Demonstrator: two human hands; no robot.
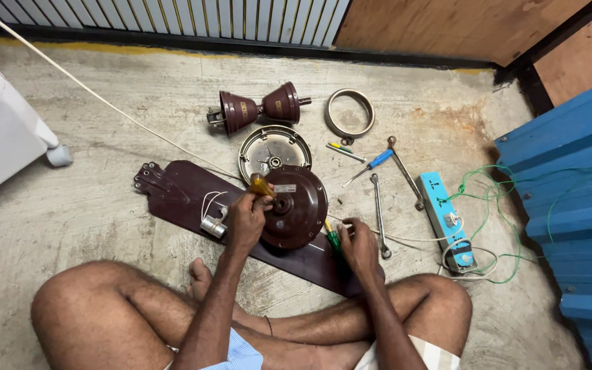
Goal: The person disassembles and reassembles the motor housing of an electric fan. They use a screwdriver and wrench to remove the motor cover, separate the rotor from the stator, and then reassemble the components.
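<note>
Maroon fan motor (297, 205) half hidden by left hand (244, 220), screwdriver (262, 185) tip unseen

Bare arms and legs, light striped shorts (241, 356).

An informal repair spot on a bare concrete floor (104, 226), likely a home balcony or small workshop corner. A person sits cross-legged on the ground amid a dismantled ceiling fan: a brown motor housing (296, 205), fan blades (186, 195), and two bell-shaped canopies (258, 108). Spanners (379, 214) and a blue-handled screwdriver (371, 164) lie scattered beside a blue extension board (440, 209) with tangled green wire (501, 199). A railing (173, 17), plywood panels (447, 27) and blue corrugated sheeting (577, 205) enclose the space.
</note>
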